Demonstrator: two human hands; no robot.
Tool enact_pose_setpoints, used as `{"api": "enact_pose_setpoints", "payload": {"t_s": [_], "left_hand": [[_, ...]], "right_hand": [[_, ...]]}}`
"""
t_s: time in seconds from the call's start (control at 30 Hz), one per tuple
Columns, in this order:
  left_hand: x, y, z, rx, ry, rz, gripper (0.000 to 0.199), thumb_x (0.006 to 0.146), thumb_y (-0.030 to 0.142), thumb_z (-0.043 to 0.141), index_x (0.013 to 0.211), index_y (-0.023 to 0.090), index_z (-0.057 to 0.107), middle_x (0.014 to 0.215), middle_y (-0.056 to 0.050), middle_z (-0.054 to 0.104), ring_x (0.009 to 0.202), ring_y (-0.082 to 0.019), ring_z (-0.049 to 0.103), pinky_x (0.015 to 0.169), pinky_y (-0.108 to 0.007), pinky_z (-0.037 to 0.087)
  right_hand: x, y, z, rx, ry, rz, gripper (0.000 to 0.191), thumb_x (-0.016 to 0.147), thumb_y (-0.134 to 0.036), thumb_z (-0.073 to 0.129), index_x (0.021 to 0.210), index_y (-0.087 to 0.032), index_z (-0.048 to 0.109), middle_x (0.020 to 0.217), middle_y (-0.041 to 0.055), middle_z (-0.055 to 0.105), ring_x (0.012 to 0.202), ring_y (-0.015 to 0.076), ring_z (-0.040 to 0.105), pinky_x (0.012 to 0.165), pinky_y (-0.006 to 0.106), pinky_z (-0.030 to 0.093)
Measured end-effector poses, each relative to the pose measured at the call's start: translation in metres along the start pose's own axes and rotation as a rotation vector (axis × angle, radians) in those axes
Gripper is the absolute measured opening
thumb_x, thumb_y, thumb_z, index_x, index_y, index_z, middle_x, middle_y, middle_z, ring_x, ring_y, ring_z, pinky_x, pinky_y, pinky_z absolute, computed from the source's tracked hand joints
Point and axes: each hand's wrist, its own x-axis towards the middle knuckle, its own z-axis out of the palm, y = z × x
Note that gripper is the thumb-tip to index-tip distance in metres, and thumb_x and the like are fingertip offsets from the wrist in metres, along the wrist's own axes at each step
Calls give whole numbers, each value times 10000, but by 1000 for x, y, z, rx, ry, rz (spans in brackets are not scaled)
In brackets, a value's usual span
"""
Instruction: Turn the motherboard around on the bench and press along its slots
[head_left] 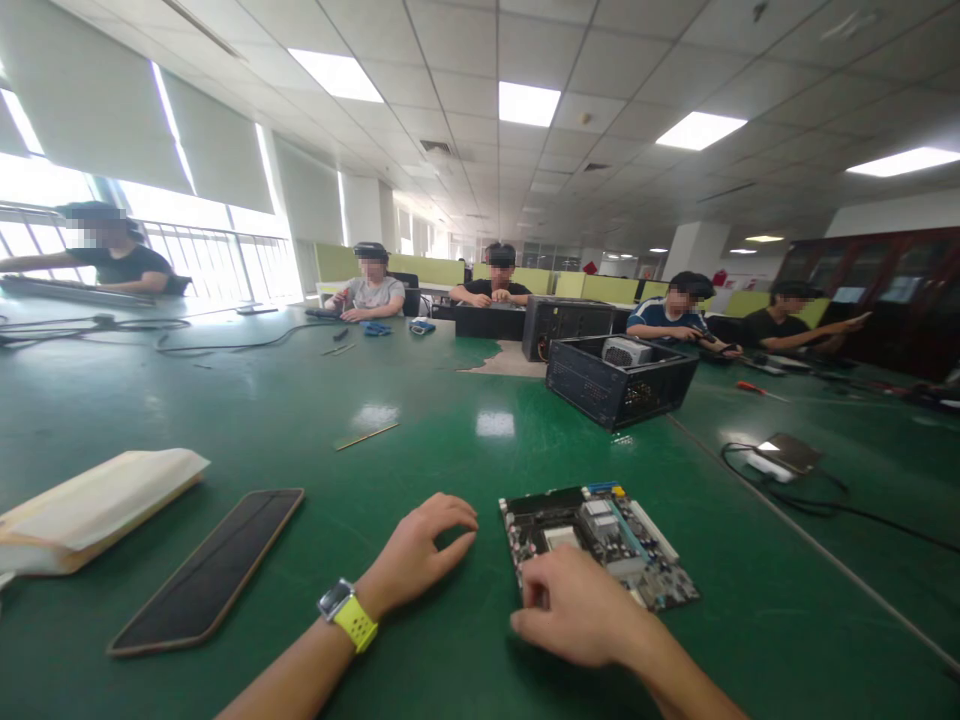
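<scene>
A computer motherboard (660, 570) lies flat on the green table, with slots, a silver heatsink and a pale processor socket on its upper side. My right hand (577, 605) is curled in over the board's near-left part, covering some of it. Its fingers bend towards the thumb, and whatever may be between them is hidden. To the left of the board, my left hand (424, 545) hovers or rests at the tabletop, thumb and fingers apart, holding nothing. A watch (349, 613) with a yellow-green strap is on my left wrist.
A phone (210, 570) and a pale paper packet (97, 510) lie to the left. A thin stick (367, 437) lies farther ahead. Beyond the motherboard stands an opened computer case (615, 385). Cables with a dark box (787, 455) are at right. Several people sit around the table.
</scene>
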Motion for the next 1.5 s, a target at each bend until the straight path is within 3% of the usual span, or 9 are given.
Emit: {"api": "enact_pose_setpoints", "payload": {"t_s": [0.17, 0.27, 0.37, 0.43, 0.6, 0.77, 1.13, 1.37, 1.5], "left_hand": [[2, 13, 1, 65, -73, 63, 150, 837, 223, 602, 971, 230, 668, 1223, -65, 573, 1117, -230, 517, 968, -377, 431], [2, 15, 1, 118, -141, 75, 163, 816, 240, 633, 972, 239, 677, 1199, -59, 596, 1114, -244, 513, 957, -390, 431], [1, 13, 1, 151, -164, 50, 181, 821, 251, 631, 996, 239, 679, 1117, -56, 640, 1053, -235, 545, 923, -383, 449], [1, 11, 1, 154, -163, 43, 191, 827, 257, 626, 1009, 234, 678, 1095, -58, 654, 1030, -232, 556, 911, -381, 457], [0, 9, 1, 124, -138, 31, 223, 819, 274, 642, 1035, 224, 671, 1087, -64, 669, 1018, -231, 575, 908, -381, 470], [-2, 8, 0, 75, -135, -2, 247, 821, 269, 641, 1065, 235, 663, 1108, -59, 665, 1025, -220, 590, 924, -374, 475], [-2, 9, 0, 55, -138, -16, 223, 830, 259, 624, 1044, 228, 680, 1128, -64, 658, 1038, -219, 591, 929, -371, 477], [-1, 4, -1, 60, 96, -6, 134, 874, 250, 558, 927, 215, 676, 1032, -57, 666, 973, -204, 603, 877, -341, 484], [1, 0, -2, 116, 260, -39, 149, 903, 270, 516, 917, 206, 650, 913, -48, 672, 866, -194, 611, 796, -324, 493]], "right_hand": [[-4, -19, 10, 573, -479, -202, 383, 716, -441, 663, 1029, -222, 690, 719, -23, 648, 533, 86, 537, 490, 175, 377], [6, -11, 5, 643, -210, -181, 327, 803, -412, 576, 1036, -204, 671, 815, 4, 673, 580, 103, 576, 545, 203, 431], [20, 14, -5, 371, 302, -104, 244, 828, -334, 541, 966, -193, 685, 928, 41, 687, 821, 159, 611, 763, 268, 456], [27, 34, -9, 201, 426, -74, 256, 810, -304, 562, 1013, -199, 677, 1052, 57, 670, 1002, 194, 571, 904, 311, 407], [37, 63, -4, 72, 321, 36, 238, 796, -267, 543, 967, -189, 688, 1014, 55, 668, 998, 193, 564, 910, 303, 389], [39, 63, -1, 55, 283, 92, 163, 757, -217, 530, 808, -176, 679, 873, 33, 671, 867, 169, 585, 803, 257, 413], [37, 63, -3, 83, 282, 67, 203, 744, -238, 541, 851, -185, 705, 914, 36, 686, 891, 172, 586, 819, 264, 402], [16, 10, -5, 0, 392, -47, 147, 812, -302, 549, 790, -195, 648, 870, 26, 663, 877, 172, 557, 799, 276, 389], [-2, -37, 26, -128, 225, -227, 290, 809, -505, 544, 840, -234, 643, 829, 18, 672, 789, 190, 593, 714, 289, 419]]}}
